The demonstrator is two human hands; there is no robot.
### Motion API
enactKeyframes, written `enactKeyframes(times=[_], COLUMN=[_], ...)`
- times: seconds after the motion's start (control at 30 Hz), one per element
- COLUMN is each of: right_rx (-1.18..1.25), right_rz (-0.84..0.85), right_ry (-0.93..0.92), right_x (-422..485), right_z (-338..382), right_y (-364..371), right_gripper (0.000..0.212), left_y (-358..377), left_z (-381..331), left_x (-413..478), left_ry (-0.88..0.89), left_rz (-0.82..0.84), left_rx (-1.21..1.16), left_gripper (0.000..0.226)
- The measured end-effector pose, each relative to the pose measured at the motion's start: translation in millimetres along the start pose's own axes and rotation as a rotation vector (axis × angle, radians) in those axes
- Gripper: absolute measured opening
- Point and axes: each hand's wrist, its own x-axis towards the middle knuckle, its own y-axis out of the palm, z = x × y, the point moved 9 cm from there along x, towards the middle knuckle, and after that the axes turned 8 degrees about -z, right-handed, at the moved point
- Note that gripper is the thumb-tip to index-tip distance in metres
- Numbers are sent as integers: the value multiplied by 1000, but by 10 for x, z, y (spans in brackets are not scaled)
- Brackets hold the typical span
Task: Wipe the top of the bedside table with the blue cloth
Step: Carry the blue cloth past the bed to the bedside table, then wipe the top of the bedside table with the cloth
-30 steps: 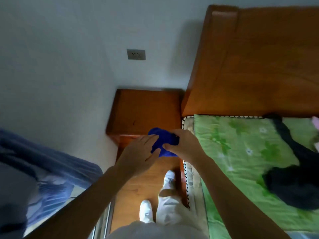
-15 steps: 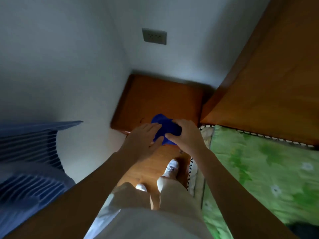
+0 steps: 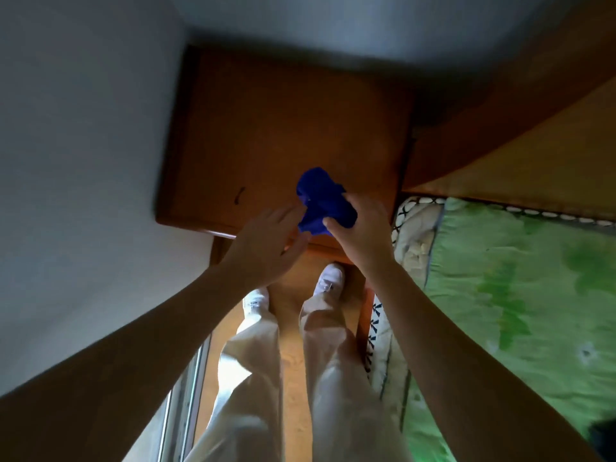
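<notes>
Your right hand (image 3: 361, 235) grips the cloth (image 3: 325, 201), a deep blue, crumpled wad, over the near right part of the table (image 3: 266, 128) top. Your left hand (image 3: 266, 248) is spread, its straight fingers reaching the cloth's left edge.

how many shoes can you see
2. The right shoe stands at the front of the bedside table; the left shoe is farther back, partly covered by trousers.

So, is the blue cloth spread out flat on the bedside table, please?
No, the blue cloth is bunched up in the grip of the right hand.
</notes>
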Motion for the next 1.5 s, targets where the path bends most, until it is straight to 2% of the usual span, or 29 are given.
enactKeyframes(times=[0.13,0.2,0.27,0.33,0.4,0.53,0.63,0.8,1.5], right_rx=[-63,-75,-100,-130,-170,-232,-267,-283,-295], right_rz=[19,-71,-185,-213,-217,-410,-502,-523,-597], right_ry=[115,87,38,-24,-64,-95,-132,-257,-321], right_x=[105,154,179,199,211,191,205,197,139], right_z=[-410,-390,-325,-264,-281,-357,-395,-430,-494], right_y=[491,529,522,630,866,1063,1097,1141,1186], right_gripper=[45,48,60,67,66,57,54,55,59], left_y=[279,375,488,623,788,878,914,1029,1049], left_z=[496,698,880,1041,1210,1507,1648,1715,1737], left_x=[20,44,94,160,225,363,416,360,265], left_ry=[-16,-15,-8,23,62,75,151,223,308], left_rz=[-19,-3,33,53,41,-54,-102,-179,-400], left_rx=[77,123,173,258,336,303,328,399,379], left_gripper=[43,47,54,59,61,56,53,57,60])
